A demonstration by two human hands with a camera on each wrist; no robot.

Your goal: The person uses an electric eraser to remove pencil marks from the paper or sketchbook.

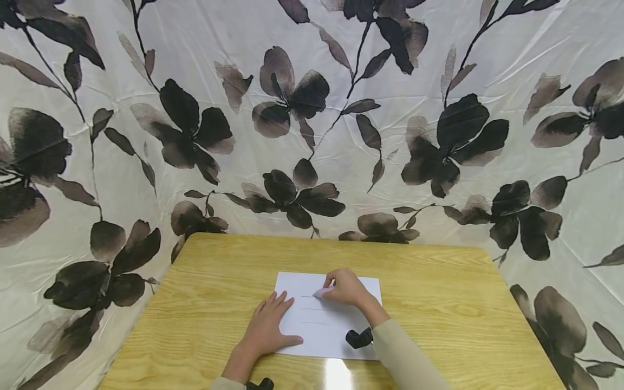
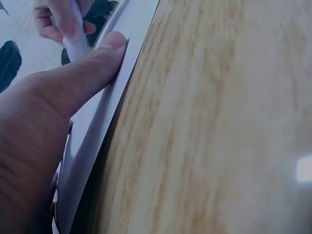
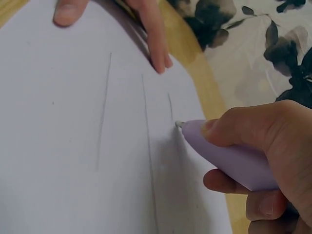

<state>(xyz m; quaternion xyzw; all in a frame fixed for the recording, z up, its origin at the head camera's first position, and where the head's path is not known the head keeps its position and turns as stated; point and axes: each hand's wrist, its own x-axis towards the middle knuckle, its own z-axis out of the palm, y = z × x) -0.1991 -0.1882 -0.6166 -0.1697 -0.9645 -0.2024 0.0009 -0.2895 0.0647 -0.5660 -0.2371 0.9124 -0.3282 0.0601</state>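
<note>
A white sheet of paper (image 1: 317, 338) lies on the table, with three thin grey lines across it, the farthest one the shortest. My right hand (image 1: 345, 287) pinches a thick lilac pen-shaped tool (image 3: 234, 153) between thumb and fingers. Its small pale tip is right at the end of the shortest line (image 3: 170, 105). On the left side of the sheet my left hand (image 1: 268, 325) rests flat with fingers spread. In the left wrist view its thumb (image 2: 97, 66) presses near the paper's close edge.
The yellow wood-grain table (image 1: 219, 281) runs out on all sides of the sheet. Behind it and at both sides hangs a white cloth (image 1: 234, 162) with dark flowers. A black wrist camera (image 1: 359, 339) sits under the right forearm, over the paper.
</note>
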